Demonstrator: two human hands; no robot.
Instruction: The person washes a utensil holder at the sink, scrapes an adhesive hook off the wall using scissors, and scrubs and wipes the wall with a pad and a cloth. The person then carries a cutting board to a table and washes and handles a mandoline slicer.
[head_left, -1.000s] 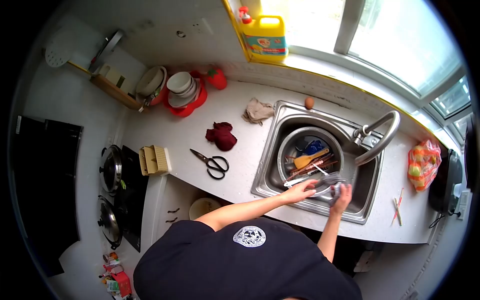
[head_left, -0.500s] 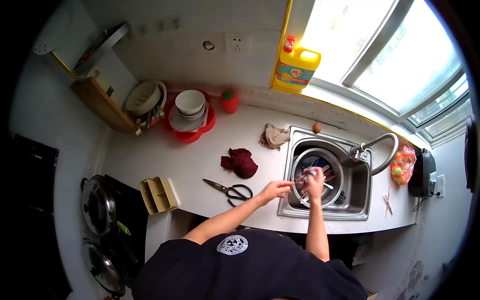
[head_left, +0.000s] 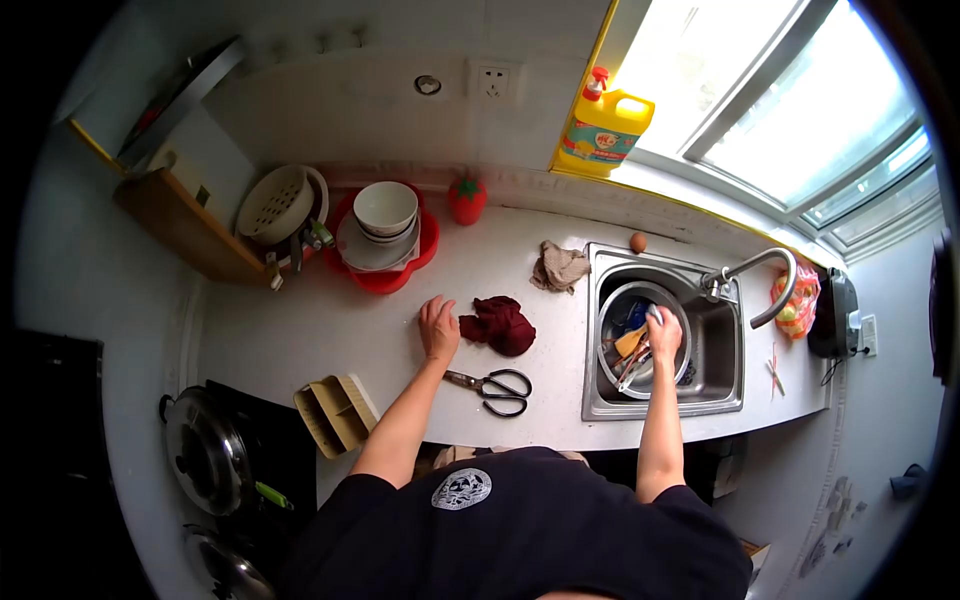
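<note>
My left hand (head_left: 438, 328) is over the counter just left of a crumpled dark red cloth (head_left: 500, 325). Its fingers are bent and a little apart, and I see nothing held in them. Below lies a pair of black-handled scissors (head_left: 508, 391), its blades partly hidden by my left forearm. My right hand (head_left: 664, 335) is inside a metal basin (head_left: 686, 362) set in the sink (head_left: 716, 395). Its fingers are closed around a small pale, silvery thing too small to name. Utensils, one with a yellowish wooden head (head_left: 630, 341), lie in the basin.
A beige divided holder (head_left: 335, 415) stands at the front left. Bowls (head_left: 386, 208) and plates sit in a red tray (head_left: 428, 240) at the back. A tan cloth (head_left: 560, 268), an egg (head_left: 638, 242) and the faucet (head_left: 775, 260) surround the sink.
My left hand has moved from beside the basin leftward to the dark red cloth. My right hand has gone lower and to the right within the basin, and the view has shifted slightly.
</note>
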